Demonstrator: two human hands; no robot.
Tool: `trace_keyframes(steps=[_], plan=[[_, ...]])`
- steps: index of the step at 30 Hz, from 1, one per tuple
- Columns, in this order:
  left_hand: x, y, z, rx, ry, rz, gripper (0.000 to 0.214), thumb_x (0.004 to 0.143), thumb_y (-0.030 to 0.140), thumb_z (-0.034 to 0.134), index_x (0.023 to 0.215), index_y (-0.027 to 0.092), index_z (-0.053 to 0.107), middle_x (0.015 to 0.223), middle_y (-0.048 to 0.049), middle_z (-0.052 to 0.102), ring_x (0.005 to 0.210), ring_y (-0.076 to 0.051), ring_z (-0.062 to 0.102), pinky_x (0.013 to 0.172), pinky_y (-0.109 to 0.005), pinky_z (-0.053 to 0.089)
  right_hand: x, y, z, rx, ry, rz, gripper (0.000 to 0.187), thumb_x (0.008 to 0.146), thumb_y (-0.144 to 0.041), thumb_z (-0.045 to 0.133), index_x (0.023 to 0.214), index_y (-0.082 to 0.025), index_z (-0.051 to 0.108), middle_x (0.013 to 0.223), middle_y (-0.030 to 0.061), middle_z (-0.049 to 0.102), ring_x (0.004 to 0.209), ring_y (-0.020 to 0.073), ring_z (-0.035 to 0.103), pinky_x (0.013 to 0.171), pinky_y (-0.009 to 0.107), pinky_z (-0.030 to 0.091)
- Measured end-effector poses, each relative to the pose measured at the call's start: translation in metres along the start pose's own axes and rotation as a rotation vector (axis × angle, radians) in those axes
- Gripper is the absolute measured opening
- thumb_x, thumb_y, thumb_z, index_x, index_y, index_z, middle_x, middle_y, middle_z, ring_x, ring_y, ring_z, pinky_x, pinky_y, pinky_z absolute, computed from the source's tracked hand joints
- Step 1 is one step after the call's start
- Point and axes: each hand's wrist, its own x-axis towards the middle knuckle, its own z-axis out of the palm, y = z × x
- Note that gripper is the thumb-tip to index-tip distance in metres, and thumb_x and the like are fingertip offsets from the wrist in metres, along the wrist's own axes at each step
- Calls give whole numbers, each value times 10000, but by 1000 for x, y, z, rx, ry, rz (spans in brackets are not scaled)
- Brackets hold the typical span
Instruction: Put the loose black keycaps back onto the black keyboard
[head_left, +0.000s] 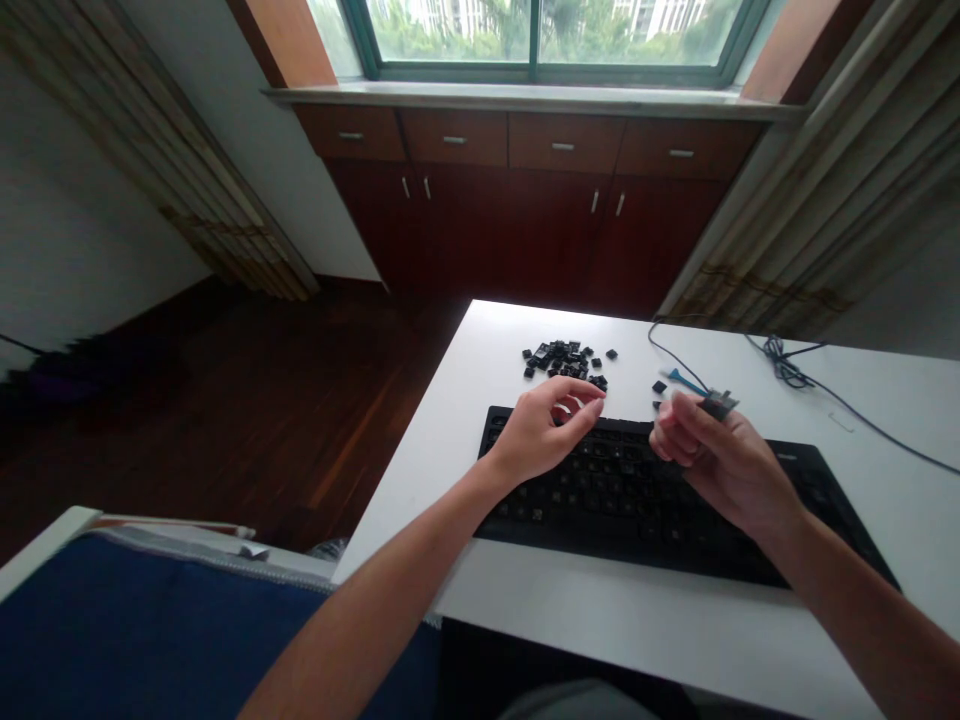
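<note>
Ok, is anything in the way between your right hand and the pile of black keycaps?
Yes, a little. Your left hand is, with its fingertips just in front of the pile of black keycaps, on the side toward your right hand. One loose keycap also lies nearby.

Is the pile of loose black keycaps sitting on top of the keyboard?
No, the pile of black keycaps lies on the white desk, beyond the far edge of the keyboard.

Dim daylight — from the window (534, 35)
</note>
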Motion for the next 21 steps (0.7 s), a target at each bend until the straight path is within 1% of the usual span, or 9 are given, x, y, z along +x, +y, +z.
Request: trace_keyframes(steps=[1,3,7,9,11,13,15,18,21], plan=[[2,-1,-3,-43,39,-26,254,931,363,599,1082,180,691,1021,-75,695,862,-148,633,716,-243,517,2,2,2,26,-3,-1,316,912,-375,674,682,-159,652,584,-41,430,537,74,424,551,241,405],[5,-4,-10,-100,122,-70,262,918,381,617,1072,181,689,989,-68,697,839,-143,624,697,-233,501,5,8,5,46,1,-15,369,917,-371,667,624,-158,598,597,-35,451,528,71,423,555,250,404],[12,-12,-23,-182,281,-106,266,893,373,646,1068,175,678,938,-53,687,797,-127,604,687,-226,478,7,10,11,83,25,-66,218,914,-327,674,755,-193,610,554,-70,384,449,67,348,441,233,280],[15,-16,-27,-238,348,-117,278,885,371,651,1077,170,665,922,-48,681,790,-123,600,702,-231,478,7,4,17,133,10,-88,317,931,-327,640,664,-201,525,520,-76,328,423,74,292,418,248,230],[17,-20,-30,-283,395,-129,289,878,370,653,1083,166,652,908,-46,677,781,-121,598,718,-238,481,6,-2,24,153,4,-149,466,954,-336,588,549,-205,398,475,-70,283,402,82,262,409,269,221],[18,-24,-32,-299,424,-137,299,871,367,653,1089,163,644,910,-47,674,775,-121,596,728,-245,484,4,-2,29,130,10,-238,537,968,-348,548,500,-211,325,436,-70,238,375,85,234,398,279,207],[18,-27,-32,-294,436,-141,308,867,370,650,1094,162,637,919,-49,673,777,-122,595,732,-248,484,3,6,32,59,11,-298,557,970,-371,537,483,-214,315,420,-70,235,365,85,230,396,280,195],[18,-30,-33,-276,433,-144,322,865,380,649,1100,162,629,919,-47,665,773,-120,587,727,-246,482,4,22,32,-71,-21,-269,541,949,-365,585,467,-214,390,410,-59,311,369,83,259,404,283,186],[18,-32,-34,-265,434,-144,334,864,388,648,1106,159,624,917,-48,658,765,-120,583,721,-248,485,4,22,29,-97,-23,-257,524,938,-350,605,472,-212,411,418,-53,337,379,86,274,417,283,201]])
